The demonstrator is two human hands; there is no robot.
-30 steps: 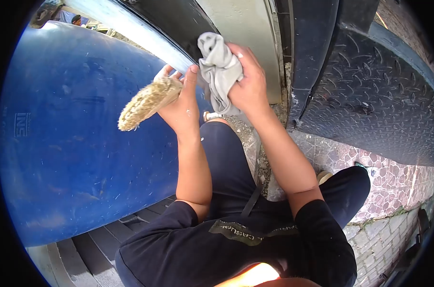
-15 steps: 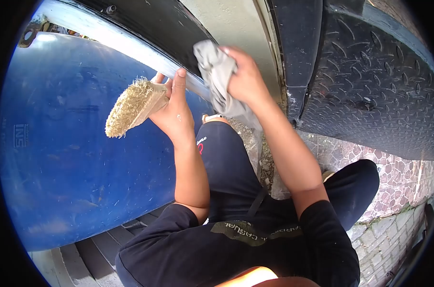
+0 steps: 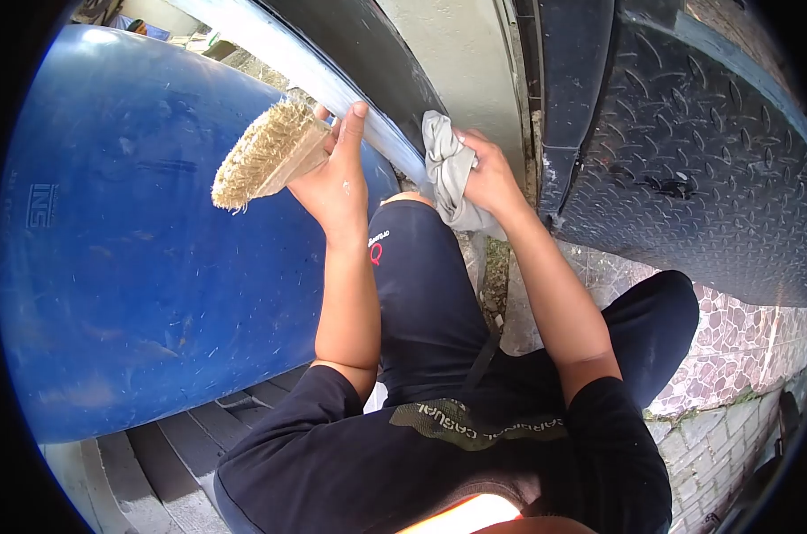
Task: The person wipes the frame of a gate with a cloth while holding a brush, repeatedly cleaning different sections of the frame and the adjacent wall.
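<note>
My left hand (image 3: 337, 182) grips a scrub brush (image 3: 270, 151) by its wooden back, its worn straw-coloured bristles turned to the left, over the blue drum. In my right hand (image 3: 491, 173) a crumpled grey rag (image 3: 448, 165) is bunched, with its loose end hanging below the fingers. The rag lies right at the lower end of a black panel (image 3: 350, 53), beside a pale, light-catching strip (image 3: 283, 67) that runs along the panel's edge. My left thumb points up close to that strip.
A large blue plastic drum (image 3: 154, 267) lies on the left, above dark slats (image 3: 177, 458). To the right stands a black diamond-patterned plate (image 3: 688, 169). Patterned tiles (image 3: 742, 347) and paving bricks (image 3: 724, 463) cover the ground at lower right. My bent knee (image 3: 412, 240) is between both hands.
My right hand and the rag have moved down and to the right along the black panel. The left hand with the brush has shifted slightly up and right in view.
</note>
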